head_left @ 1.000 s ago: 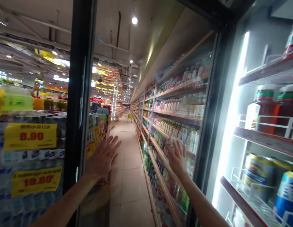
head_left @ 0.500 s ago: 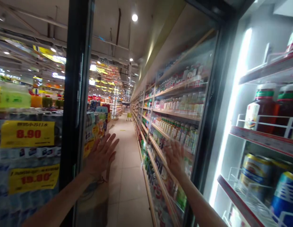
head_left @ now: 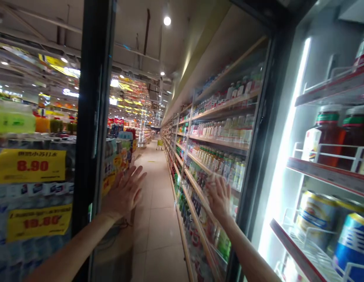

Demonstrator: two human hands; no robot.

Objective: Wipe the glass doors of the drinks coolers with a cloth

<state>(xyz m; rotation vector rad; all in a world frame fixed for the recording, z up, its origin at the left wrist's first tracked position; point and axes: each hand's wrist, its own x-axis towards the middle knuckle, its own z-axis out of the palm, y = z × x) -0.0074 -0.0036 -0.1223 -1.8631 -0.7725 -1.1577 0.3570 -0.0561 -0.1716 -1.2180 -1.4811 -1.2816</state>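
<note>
My left hand (head_left: 125, 194) is flat and open, fingers spread, against the glass of the left cooler door, just right of its black frame (head_left: 92, 133). My right hand (head_left: 219, 196) lies flat and open on the glass of the right cooler door (head_left: 229, 117), which stands swung out with a black edge (head_left: 255, 156). Neither hand holds anything. Through both panes I see the shop aisle and its shelves.
The lit cooler interior on the right holds dark bottles (head_left: 327, 133) and cans (head_left: 318, 217) on wire-fronted shelves. Yellow price tags (head_left: 31, 165) hang on stacked water packs at the left. A tiled aisle (head_left: 158, 211) runs ahead between long drink shelves (head_left: 211, 156).
Both hands stay flat on the glass. The left door frame has shifted slightly leftward, and my view has drifted a little; the right hand sits marginally lower.
</note>
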